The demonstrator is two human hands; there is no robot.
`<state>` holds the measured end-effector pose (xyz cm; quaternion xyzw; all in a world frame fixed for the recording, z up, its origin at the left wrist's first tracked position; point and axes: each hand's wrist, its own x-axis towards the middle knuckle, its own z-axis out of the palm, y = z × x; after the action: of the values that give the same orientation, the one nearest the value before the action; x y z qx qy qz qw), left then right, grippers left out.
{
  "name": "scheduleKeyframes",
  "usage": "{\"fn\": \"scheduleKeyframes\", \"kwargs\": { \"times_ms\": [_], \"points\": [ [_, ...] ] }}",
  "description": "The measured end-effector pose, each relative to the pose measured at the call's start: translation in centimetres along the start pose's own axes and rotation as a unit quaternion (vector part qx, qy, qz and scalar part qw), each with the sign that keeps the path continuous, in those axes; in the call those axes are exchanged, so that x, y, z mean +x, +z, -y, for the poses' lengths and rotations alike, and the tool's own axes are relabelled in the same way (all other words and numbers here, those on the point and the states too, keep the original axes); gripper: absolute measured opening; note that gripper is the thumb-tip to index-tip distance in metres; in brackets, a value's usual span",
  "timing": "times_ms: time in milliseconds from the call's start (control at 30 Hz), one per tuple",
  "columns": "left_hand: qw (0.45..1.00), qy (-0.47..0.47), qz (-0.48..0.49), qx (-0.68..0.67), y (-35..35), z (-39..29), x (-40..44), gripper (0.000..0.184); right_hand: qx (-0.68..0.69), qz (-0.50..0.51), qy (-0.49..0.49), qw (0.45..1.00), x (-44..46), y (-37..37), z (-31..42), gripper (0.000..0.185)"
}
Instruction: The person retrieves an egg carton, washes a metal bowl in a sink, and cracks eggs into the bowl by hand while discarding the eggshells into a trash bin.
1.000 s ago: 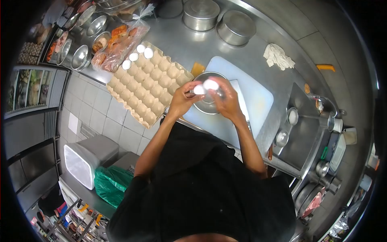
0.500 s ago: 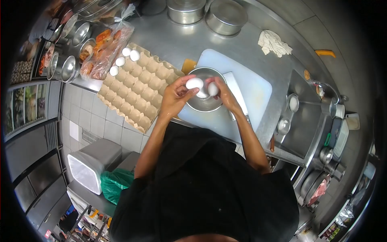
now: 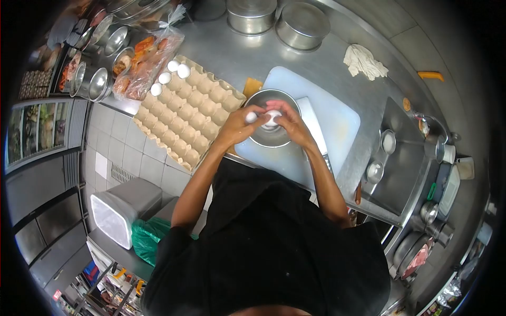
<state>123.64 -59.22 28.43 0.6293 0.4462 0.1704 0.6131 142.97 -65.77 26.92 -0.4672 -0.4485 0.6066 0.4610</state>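
White egg [image 3: 272, 117] is gripped by the right hand [image 3: 293, 128] over the mouth of a metal bowl [image 3: 274, 144], that hand's thumb and arched fingers closed about the shell; the left hand [image 3: 236, 128] is curled too, a second egg [image 3: 251, 117] caught in its fingers and its thumb reaching to the first; exactly where each fingertip presses is too small to tell. The bowl stands on a pale cutting board [image 3: 340, 118], a knife [image 3: 314, 126] lying just to its right; on the left sits a cardboard tray [image 3: 184, 113], four more eggs [image 3: 183, 71] grouped at its far-left corner; a crumpled cloth [image 3: 363, 61] rests farther off on the steel counter [image 3: 226, 52].
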Motion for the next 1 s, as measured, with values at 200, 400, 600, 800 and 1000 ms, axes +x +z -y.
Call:
{"fn": "scheduleKeyframes", "kwargs": {
  "times_ms": [200, 400, 600, 800, 1000],
  "points": [
    [0.996, 0.034, -0.004, 0.081, -0.2, -0.3, 0.6, 0.031, -0.083, -0.035, -0.011, 0.996, -1.0, 0.3, -0.1, 0.040],
    [0.970, 0.094, -0.092, 0.206, 1.6, 0.5, 0.7, 0.032, -0.085, -0.073, 0.082, 0.990, -0.9, -0.6, -1.1, 0.042],
    [0.953, 0.125, -0.111, 0.253, 2.4, 0.0, 0.7, 0.031, -0.060, -0.133, 0.065, 0.987, -1.0, -0.4, -1.2, 0.038],
    [0.950, 0.151, -0.118, 0.247, 2.6, -0.3, 0.7, 0.032, -0.084, -0.157, 0.050, 0.983, -1.5, -0.4, -0.4, 0.038],
    [0.939, 0.226, -0.094, 0.241, 1.8, 0.5, 0.9, 0.034, -0.374, -0.135, -0.132, 0.908, -2.1, -0.6, 1.1, 0.044]
  ]
}}
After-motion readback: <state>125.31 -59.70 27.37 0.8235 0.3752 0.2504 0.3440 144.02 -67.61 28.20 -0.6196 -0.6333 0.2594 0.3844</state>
